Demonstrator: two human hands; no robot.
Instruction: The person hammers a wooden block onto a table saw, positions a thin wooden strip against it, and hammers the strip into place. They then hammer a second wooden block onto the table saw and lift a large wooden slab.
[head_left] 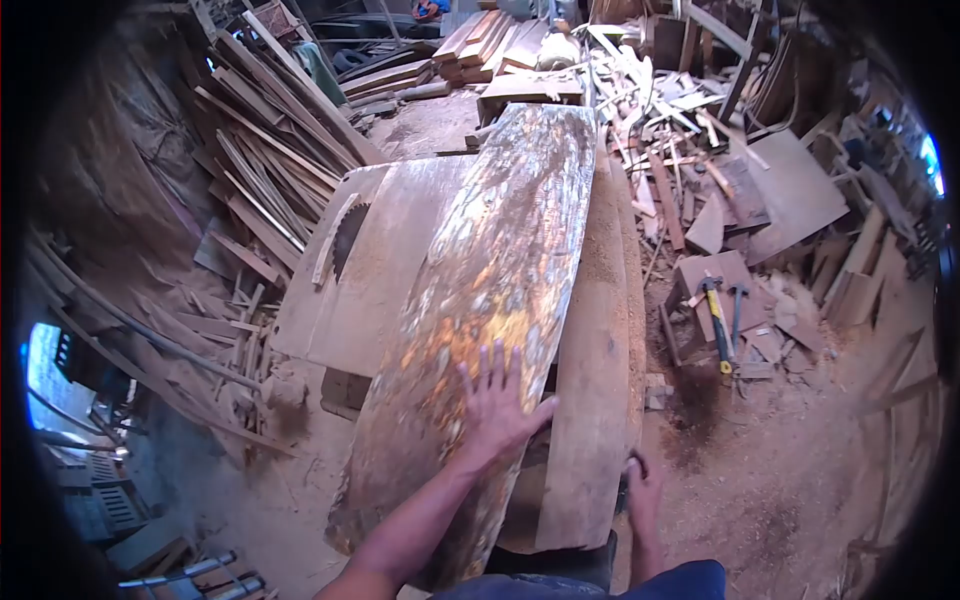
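Observation:
A long, wide wooden slab (pixel 500 250) with a rough, bark-like face in brown, white and orange lies lengthwise over a saw table (pixel 320 310). My left hand (pixel 495 405) rests flat on the slab near its right edge, fingers spread and thumb pointing right. By the right side of the table, below its near end, is my right hand (pixel 645 490), its fingers curled at a small dark part that I cannot make out. A toothed circular saw blade (pixel 347 240) rises through the table to the left of the slab, beside a curved pale strip (pixel 333 240).
A plain board (pixel 585 440) lies along the table's right side, dusted with sawdust. On a wooden block at right lie a yellow-and-black hammer (pixel 716 325) and another hammer (pixel 737 315). Scrap wood (pixel 650 110) is heaped beyond; long planks (pixel 270 160) lean at left.

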